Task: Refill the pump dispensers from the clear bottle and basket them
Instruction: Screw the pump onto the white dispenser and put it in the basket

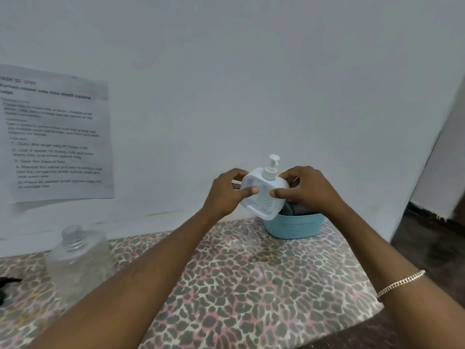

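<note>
A white square pump dispenser [263, 195] is held tilted in the air, just above the left rim of the blue basket [294, 226]. My left hand [227, 191] grips its left side, thumb across the front. My right hand [305, 188] grips its right side, thumb on the front edge. Something dark lies inside the basket, mostly hidden behind the dispenser and my right hand. The clear bottle [78, 260] stands uncapped on the table at the near left.
The table [251, 285] has a leopard-print cover and stands against a white wall. A printed sheet [55, 137] hangs on the wall at left. A dark object [5, 285] lies at the far left edge. The table's right edge drops to a dark floor.
</note>
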Motion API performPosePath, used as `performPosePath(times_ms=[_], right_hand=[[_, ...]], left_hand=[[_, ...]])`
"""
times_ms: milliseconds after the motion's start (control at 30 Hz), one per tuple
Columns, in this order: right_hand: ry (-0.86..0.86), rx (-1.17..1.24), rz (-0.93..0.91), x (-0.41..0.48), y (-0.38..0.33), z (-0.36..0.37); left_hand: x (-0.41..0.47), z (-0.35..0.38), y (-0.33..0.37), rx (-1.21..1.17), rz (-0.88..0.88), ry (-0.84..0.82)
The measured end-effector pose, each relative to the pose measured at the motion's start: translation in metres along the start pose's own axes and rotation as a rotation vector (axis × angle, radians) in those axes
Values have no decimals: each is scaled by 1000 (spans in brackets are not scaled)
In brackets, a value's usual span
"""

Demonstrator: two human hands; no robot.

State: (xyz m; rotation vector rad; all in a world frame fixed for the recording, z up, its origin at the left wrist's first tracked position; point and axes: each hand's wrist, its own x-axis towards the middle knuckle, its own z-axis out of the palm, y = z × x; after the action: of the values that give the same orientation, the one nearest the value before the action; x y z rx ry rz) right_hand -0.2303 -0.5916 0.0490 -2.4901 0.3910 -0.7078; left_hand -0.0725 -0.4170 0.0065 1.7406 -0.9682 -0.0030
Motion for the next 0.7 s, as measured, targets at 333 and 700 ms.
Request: performPosePath(times_ms=[333,700], right_hand=[[235,-35,156,29,34,-7],[246,-8,337,31,59,42]], left_hand=[[55,53,4,73,-95,34],[55,80,-32,54,-157,-143]])
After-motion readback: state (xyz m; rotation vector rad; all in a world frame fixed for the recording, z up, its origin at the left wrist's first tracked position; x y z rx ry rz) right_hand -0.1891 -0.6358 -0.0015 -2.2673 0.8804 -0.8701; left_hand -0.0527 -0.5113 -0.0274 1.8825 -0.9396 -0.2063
